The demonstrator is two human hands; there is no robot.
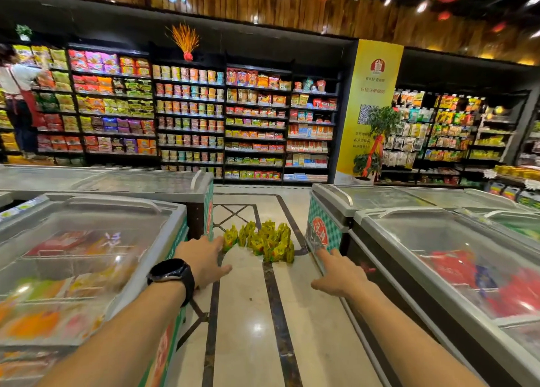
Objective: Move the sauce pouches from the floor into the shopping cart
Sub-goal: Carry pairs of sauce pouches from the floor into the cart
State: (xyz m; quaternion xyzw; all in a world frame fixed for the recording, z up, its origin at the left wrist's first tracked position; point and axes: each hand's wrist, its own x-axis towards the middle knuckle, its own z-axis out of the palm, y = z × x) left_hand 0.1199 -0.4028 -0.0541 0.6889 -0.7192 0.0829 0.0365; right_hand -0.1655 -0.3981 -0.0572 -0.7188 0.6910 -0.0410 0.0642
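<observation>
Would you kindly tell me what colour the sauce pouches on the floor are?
Yellow with green, best seen in the head view: sauce pouches.

Left hand [204,259], right hand [340,275]: bare forearms, sleeveless in view; black wristwatch [172,275], apparently round-faced, on left wrist.

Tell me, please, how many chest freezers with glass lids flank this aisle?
4. Left: near freezer and the one behind it. Right: near freezer and the one behind it. More may lie hidden beyond the frame.

Yellow sauce pouches [260,242] heaped on floor [248,313] beyond empty, outstretched hands: left hand [204,259], right hand [340,274].
</observation>
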